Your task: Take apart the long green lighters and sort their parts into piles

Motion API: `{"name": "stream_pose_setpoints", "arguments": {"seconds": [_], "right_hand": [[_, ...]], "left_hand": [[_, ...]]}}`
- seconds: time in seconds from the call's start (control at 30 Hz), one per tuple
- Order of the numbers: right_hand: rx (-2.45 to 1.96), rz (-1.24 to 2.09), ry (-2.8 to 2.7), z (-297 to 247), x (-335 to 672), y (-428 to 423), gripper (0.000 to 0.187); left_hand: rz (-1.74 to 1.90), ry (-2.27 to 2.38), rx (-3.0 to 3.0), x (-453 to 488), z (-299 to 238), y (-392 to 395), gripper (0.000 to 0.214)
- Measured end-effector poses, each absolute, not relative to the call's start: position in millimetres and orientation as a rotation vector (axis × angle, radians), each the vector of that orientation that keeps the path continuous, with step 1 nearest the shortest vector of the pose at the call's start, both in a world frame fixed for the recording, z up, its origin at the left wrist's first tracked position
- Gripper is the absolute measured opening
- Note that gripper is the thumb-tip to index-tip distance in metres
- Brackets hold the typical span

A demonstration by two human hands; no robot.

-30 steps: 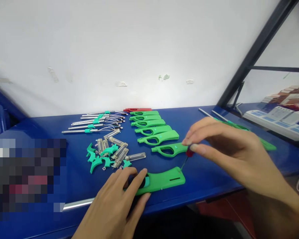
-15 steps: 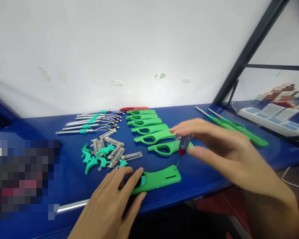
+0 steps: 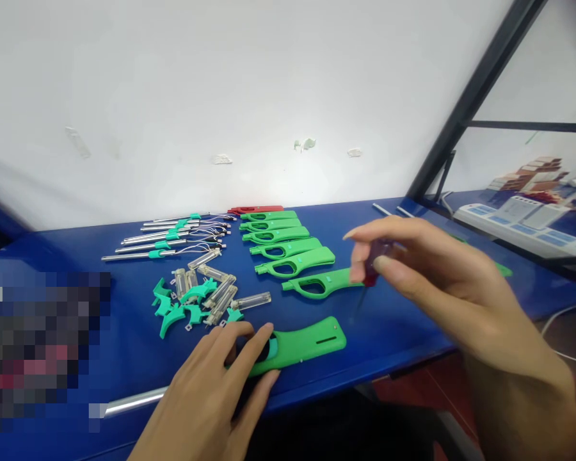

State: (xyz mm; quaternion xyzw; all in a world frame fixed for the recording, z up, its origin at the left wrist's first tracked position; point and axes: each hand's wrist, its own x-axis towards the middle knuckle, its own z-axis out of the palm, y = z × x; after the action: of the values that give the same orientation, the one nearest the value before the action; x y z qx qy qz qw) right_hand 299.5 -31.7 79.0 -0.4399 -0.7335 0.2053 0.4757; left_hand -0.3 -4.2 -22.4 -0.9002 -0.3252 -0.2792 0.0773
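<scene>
My left hand (image 3: 221,378) is closed round the trigger end of a green gas lighter (image 3: 310,342) lying near the table's front edge. The lighter's metal tube (image 3: 137,402) sticks out to the left, and a small screw shows at the far corner of its handle. In my right hand (image 3: 427,282), a small screwdriver (image 3: 372,262) with a purple and red handle is pinched between fingers and thumb. Its thin shaft, blurred, points down and stands apart from the lighter, to the right of the handle's end.
Several green lighter shells (image 3: 295,261) and a red shell (image 3: 256,210) lie in a column. Left of them are metal tubes with wires (image 3: 160,246), clear fuel tanks (image 3: 221,304) and teal triggers (image 3: 173,317). A power strip (image 3: 523,227) lies behind the black frame (image 3: 475,96).
My right hand has lifted the screwdriver off the screw at the lighter's handle end and moved it right. My left hand keeps its hold on the lighter.
</scene>
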Motion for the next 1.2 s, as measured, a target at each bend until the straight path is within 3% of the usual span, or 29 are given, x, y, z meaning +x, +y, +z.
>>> {"name": "stream_pose_setpoints", "arguments": {"seconds": [0.33,0.73,1.2], "right_hand": [[-1.572,0.489,-2.284,62,319,-19,0.013],[-1.533,0.58,-2.369,56,314,-13,0.012],[-1.366,0.516,-2.241,63,306,-15,0.019]], "left_hand": [[-0.813,-1.0,-2.725,-2,-26,-5,0.042],[-0.755,-1.03,-2.791,-7,-27,-5,0.048],[-0.84,-1.027,-2.848,1,-14,-7,0.034]]}}
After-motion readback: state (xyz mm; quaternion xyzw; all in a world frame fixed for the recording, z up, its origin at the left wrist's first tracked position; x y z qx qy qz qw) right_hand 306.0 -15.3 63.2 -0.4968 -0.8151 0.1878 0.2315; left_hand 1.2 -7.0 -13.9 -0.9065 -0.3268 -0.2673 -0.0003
